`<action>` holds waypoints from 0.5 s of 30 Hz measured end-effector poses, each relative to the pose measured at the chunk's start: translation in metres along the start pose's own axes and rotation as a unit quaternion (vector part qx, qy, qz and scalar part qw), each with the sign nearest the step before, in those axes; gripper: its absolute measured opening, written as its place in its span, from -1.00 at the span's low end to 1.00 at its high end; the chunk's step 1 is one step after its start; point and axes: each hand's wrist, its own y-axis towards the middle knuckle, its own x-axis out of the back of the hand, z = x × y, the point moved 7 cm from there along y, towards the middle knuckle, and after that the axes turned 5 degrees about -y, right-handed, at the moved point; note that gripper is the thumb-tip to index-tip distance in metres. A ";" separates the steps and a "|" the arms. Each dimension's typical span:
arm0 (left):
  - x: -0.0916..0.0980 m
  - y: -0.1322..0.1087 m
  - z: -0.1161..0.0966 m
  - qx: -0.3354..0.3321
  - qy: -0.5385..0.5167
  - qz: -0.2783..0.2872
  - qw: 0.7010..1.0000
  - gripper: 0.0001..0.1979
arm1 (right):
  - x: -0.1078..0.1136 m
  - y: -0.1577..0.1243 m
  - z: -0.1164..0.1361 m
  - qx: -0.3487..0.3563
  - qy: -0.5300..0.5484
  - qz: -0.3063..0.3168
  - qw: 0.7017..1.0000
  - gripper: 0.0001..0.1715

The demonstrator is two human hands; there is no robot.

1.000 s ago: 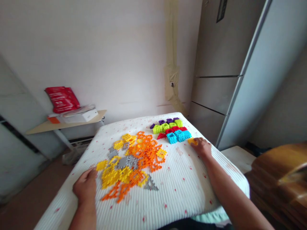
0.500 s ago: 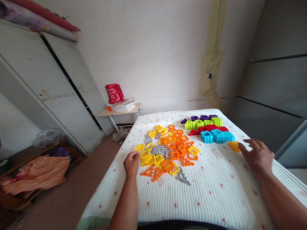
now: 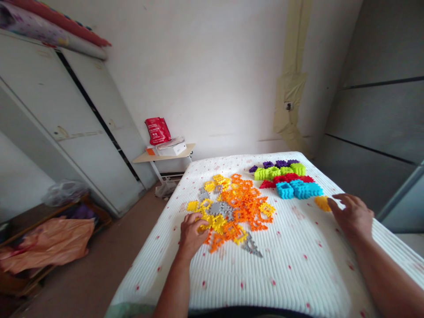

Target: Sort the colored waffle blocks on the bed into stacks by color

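My left hand (image 3: 192, 236) is at the left edge of a loose pile of plastic interlocking pieces. Its fingers and thumb are curled around a yellow interlocking piece (image 3: 202, 226), partly hidden by the hand. Orange interlocking pieces (image 3: 243, 201) make up much of the pile, with grey interlocking pieces (image 3: 222, 209) among them. On the right, my right hand (image 3: 353, 216) hovers low over the bed, thumb and fingers apart. Its fingertips are beside a small yellow stack (image 3: 322, 203), at or very near its edge.
Sorted rows lie at the back right: blue pieces (image 3: 300, 189), red pieces (image 3: 291, 178), green pieces (image 3: 280, 171) and purple pieces (image 3: 281, 163). They rest on a white ribbed bed cover (image 3: 265, 282). Beyond it stands a small table (image 3: 142, 157) with a red bag (image 3: 158, 130).
My left hand has moved right and slightly forward onto the yellow pieces, its fingers now curling over them. My right hand stays beside the small yellow stack.
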 end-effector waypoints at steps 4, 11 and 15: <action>0.005 0.000 -0.002 -0.026 -0.018 -0.034 0.999 -0.87 | -0.003 0.001 -0.002 0.003 -0.013 -0.008 1.000 -0.65; 0.019 -0.004 0.012 0.045 -0.120 -0.163 0.978 -0.79 | -0.003 0.001 0.000 0.033 0.000 -0.045 0.998 -0.57; 0.011 -0.005 0.025 0.139 -0.237 -0.209 0.938 -0.74 | 0.001 -0.001 0.009 0.073 0.001 -0.078 0.994 -0.56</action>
